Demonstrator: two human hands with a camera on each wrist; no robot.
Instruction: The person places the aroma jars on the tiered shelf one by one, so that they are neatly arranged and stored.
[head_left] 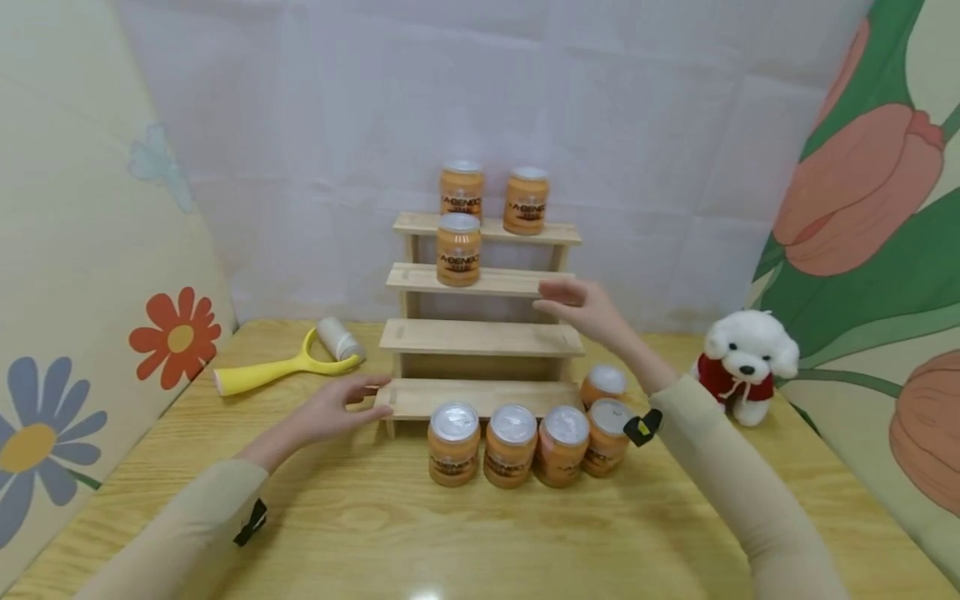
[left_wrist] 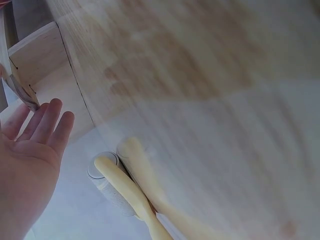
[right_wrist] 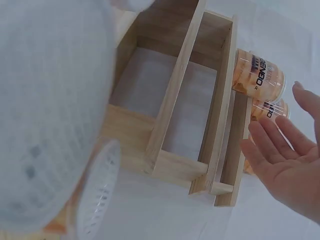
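Note:
A stepped wooden shelf stands on the table, several tiers high. My left hand is at the left end of its lowest tier, thumb and fingers spread with the fingertips right at the edge. Beside the right end of the second tier from the top is my right hand, fingers extended and nothing in it. An orange can stands on that tier's left part. Above it, the top tier carries an orange can at the left and another can at the right.
Several more orange cans stand before the shelf and around its right front corner, under my right forearm. A yellow slingshot-shaped thing lies left, against a grey cylinder. At right sits a white plush dog in red.

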